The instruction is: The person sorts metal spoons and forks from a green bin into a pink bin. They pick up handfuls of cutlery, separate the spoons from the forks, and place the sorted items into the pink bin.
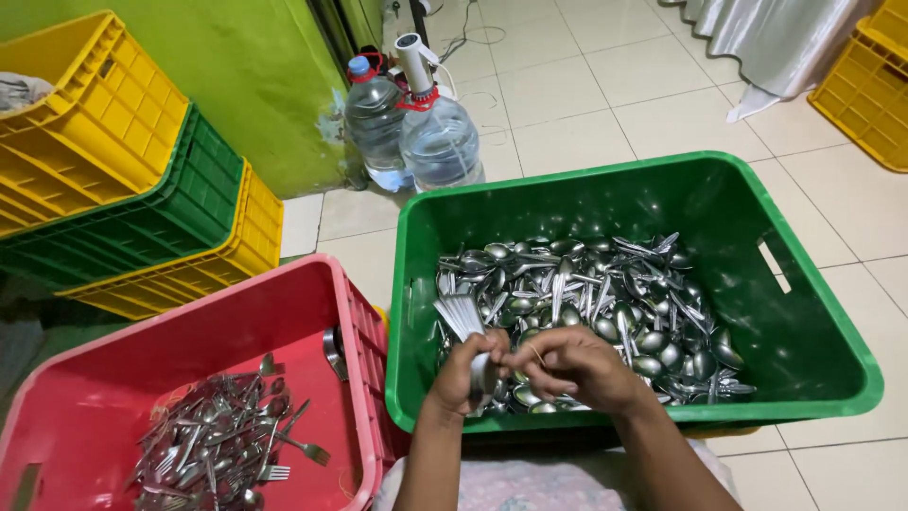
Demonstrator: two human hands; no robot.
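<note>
My left hand (465, 377) grips a bundle of metal spoons (461, 316) by the bowl end, their handles fanning up and left. My right hand (567, 364) pinches a thin rubber band at the bundle, fingers touching the left hand. Both hands hover over the near wall of a green plastic crate (813, 312) whose bottom is covered with a heap of loose spoons (605, 303).
A red crate (85, 397) at the lower left holds several forks (218, 445). Stacked yellow and green crates (123, 180) stand at the far left. Two water bottles (416, 132) sit on the tiled floor behind. Another yellow crate (870, 85) is at the top right.
</note>
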